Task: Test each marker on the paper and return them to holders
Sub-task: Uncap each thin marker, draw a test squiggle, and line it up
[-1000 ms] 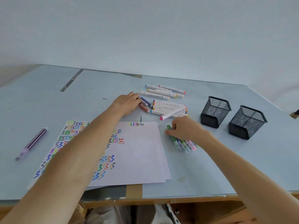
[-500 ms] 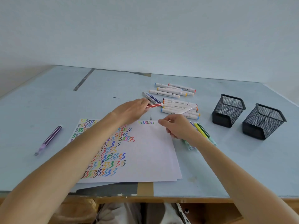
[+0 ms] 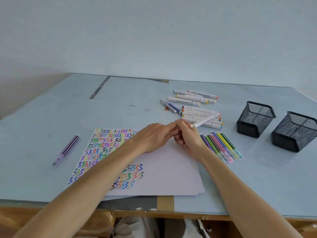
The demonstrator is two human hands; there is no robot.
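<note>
The left hand has carried the thin red striped marker from the far pile to meet the right hand over the white scribbled paper, both pinching it, probably to uncap and test it.

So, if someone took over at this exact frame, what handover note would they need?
Left hand and right hand meet over the paper, both gripping a thin red marker; the right also holds a white marker.
Both mesh holders look empty.
Done: many test squiggles.
Left: white marker pile, thin marker row, purple marker, then filling the holders.
</note>
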